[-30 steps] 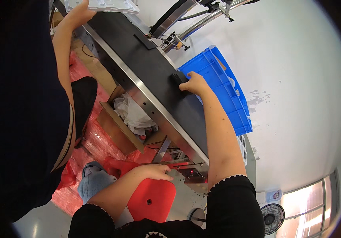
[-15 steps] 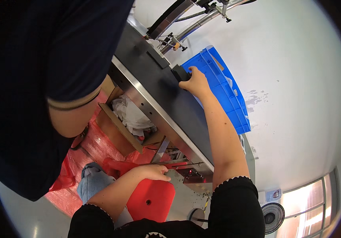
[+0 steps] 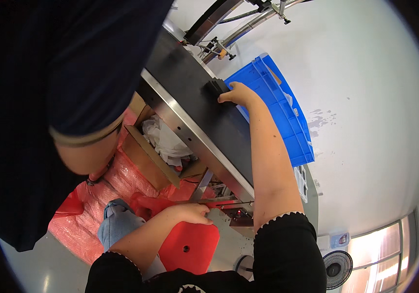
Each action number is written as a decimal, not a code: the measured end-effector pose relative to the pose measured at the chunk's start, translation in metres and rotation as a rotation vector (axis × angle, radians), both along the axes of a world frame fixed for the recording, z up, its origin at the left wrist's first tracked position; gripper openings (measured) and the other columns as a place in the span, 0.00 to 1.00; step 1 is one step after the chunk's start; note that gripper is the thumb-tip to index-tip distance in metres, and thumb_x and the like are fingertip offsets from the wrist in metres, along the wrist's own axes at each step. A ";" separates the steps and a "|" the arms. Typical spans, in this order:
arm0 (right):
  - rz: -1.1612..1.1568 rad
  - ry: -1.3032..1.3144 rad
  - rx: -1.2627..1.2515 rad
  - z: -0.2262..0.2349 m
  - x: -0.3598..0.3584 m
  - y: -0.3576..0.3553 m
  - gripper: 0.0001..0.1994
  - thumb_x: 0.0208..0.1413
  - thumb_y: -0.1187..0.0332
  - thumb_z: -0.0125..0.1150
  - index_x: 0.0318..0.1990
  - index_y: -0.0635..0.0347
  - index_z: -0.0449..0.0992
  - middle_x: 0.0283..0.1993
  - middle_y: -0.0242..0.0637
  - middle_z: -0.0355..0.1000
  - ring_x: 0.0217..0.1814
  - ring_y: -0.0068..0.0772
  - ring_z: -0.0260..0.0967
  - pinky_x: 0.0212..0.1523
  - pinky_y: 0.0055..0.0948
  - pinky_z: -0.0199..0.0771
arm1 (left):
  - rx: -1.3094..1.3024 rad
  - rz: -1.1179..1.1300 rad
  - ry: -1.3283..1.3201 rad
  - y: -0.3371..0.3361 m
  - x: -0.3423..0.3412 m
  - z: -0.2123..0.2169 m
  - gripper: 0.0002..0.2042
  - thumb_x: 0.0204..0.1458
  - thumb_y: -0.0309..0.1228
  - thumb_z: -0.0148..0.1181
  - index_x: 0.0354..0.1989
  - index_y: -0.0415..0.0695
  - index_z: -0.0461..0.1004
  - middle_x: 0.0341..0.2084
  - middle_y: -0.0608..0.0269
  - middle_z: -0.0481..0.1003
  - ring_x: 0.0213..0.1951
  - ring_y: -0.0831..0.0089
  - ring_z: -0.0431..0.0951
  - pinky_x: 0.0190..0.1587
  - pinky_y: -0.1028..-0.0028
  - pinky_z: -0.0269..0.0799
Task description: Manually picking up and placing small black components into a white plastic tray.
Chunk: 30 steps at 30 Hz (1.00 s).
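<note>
My right hand (image 3: 241, 94) reaches over the black belt (image 3: 177, 68) and grips a stack of dark flat pieces (image 3: 215, 89) between thumb and fingers. The pieces stand close together on the belt beside the blue crate (image 3: 282, 122); their exact kind cannot be made out. Low in the view, my left hand (image 3: 193, 214) hangs over the edge of a red stool (image 3: 192, 246). Its thumb and fingers are apart and nothing shows in them.
Close on the left stands another person in a dark sleeve (image 3: 87, 97). Under the belt's metal side rail (image 3: 190, 119) is a cardboard box (image 3: 143, 156) with white plastic inside. Red bubble wrap (image 3: 87, 219) covers the floor. Metal tubes (image 3: 248, 31) rise behind; a fan (image 3: 337, 269) stands lower right.
My right hand has shifted slightly left along the belt. A dark piece that lay apart on the belt now appears to be against the stack. My left hand stays by the stool.
</note>
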State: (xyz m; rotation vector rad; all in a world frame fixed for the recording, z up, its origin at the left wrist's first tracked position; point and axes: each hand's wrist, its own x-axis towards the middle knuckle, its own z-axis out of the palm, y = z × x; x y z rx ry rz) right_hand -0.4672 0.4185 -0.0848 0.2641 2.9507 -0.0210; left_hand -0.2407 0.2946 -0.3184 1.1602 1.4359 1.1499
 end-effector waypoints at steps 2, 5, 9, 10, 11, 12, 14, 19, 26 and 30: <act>-0.022 -0.049 0.022 0.002 0.009 0.003 0.37 0.26 0.58 0.65 0.49 0.72 0.66 0.49 0.54 0.66 0.50 0.45 0.66 0.49 0.30 0.66 | -0.017 -0.022 0.004 -0.004 -0.002 0.007 0.33 0.44 0.52 0.54 0.51 0.37 0.64 0.48 0.47 0.67 0.50 0.58 0.67 0.51 0.70 0.61; -0.057 -0.015 -0.013 0.000 0.029 0.011 0.37 0.26 0.58 0.64 0.49 0.71 0.66 0.47 0.54 0.67 0.49 0.45 0.67 0.49 0.29 0.66 | -0.053 -0.054 0.059 -0.007 -0.003 0.013 0.33 0.45 0.52 0.54 0.52 0.36 0.63 0.49 0.45 0.66 0.51 0.58 0.67 0.51 0.69 0.61; 0.004 0.260 0.111 -0.007 0.068 0.019 0.29 0.26 0.59 0.64 0.38 0.72 0.70 0.39 0.55 0.70 0.42 0.48 0.69 0.42 0.33 0.68 | -0.050 -0.041 0.057 -0.008 -0.001 0.010 0.33 0.45 0.51 0.54 0.53 0.35 0.61 0.50 0.44 0.65 0.51 0.58 0.66 0.52 0.69 0.61; 0.020 0.330 0.150 -0.006 0.080 0.023 0.30 0.26 0.60 0.64 0.39 0.72 0.69 0.39 0.56 0.70 0.42 0.49 0.69 0.43 0.33 0.68 | -0.038 -0.021 0.050 -0.009 0.000 0.009 0.34 0.45 0.51 0.54 0.53 0.35 0.61 0.50 0.44 0.65 0.51 0.58 0.66 0.52 0.69 0.61; -0.004 0.335 0.150 -0.005 0.093 0.028 0.30 0.26 0.60 0.64 0.39 0.72 0.69 0.39 0.56 0.70 0.42 0.49 0.69 0.43 0.33 0.68 | -0.064 -0.022 0.059 -0.005 0.001 0.004 0.33 0.45 0.49 0.56 0.53 0.35 0.61 0.49 0.44 0.65 0.51 0.58 0.67 0.52 0.69 0.62; -0.011 0.346 0.135 -0.002 0.108 0.034 0.33 0.26 0.59 0.64 0.44 0.71 0.67 0.41 0.56 0.69 0.44 0.49 0.68 0.45 0.33 0.67 | -0.068 -0.048 0.067 0.000 0.002 -0.006 0.33 0.45 0.49 0.56 0.53 0.35 0.61 0.49 0.44 0.65 0.51 0.58 0.67 0.52 0.69 0.62; -0.069 0.363 0.129 0.009 0.142 0.053 0.37 0.26 0.58 0.64 0.48 0.71 0.65 0.43 0.56 0.68 0.47 0.49 0.67 0.48 0.32 0.66 | 0.000 0.102 0.158 0.009 0.010 -0.024 0.30 0.42 0.50 0.56 0.48 0.38 0.67 0.45 0.46 0.69 0.49 0.56 0.68 0.51 0.67 0.62; -0.199 0.408 0.137 0.053 0.242 0.113 0.38 0.26 0.58 0.65 0.49 0.70 0.64 0.43 0.56 0.69 0.46 0.46 0.69 0.47 0.32 0.67 | 0.000 0.141 0.294 0.005 0.021 -0.027 0.27 0.42 0.46 0.57 0.46 0.36 0.67 0.46 0.44 0.67 0.48 0.53 0.68 0.50 0.65 0.63; -0.575 0.409 0.220 0.085 0.376 0.233 0.38 0.23 0.58 0.65 0.48 0.70 0.66 0.40 0.55 0.70 0.42 0.46 0.70 0.45 0.32 0.68 | -0.013 0.163 0.504 0.015 0.061 -0.035 0.23 0.45 0.41 0.55 0.45 0.37 0.68 0.45 0.45 0.66 0.48 0.53 0.65 0.50 0.62 0.61; -0.673 0.317 0.289 0.062 0.412 0.285 0.30 0.22 0.59 0.64 0.38 0.70 0.69 0.37 0.54 0.71 0.40 0.48 0.70 0.42 0.33 0.70 | -0.092 0.291 0.941 0.011 0.105 -0.063 0.30 0.48 0.48 0.49 0.55 0.39 0.60 0.58 0.42 0.50 0.61 0.49 0.47 0.60 0.50 0.41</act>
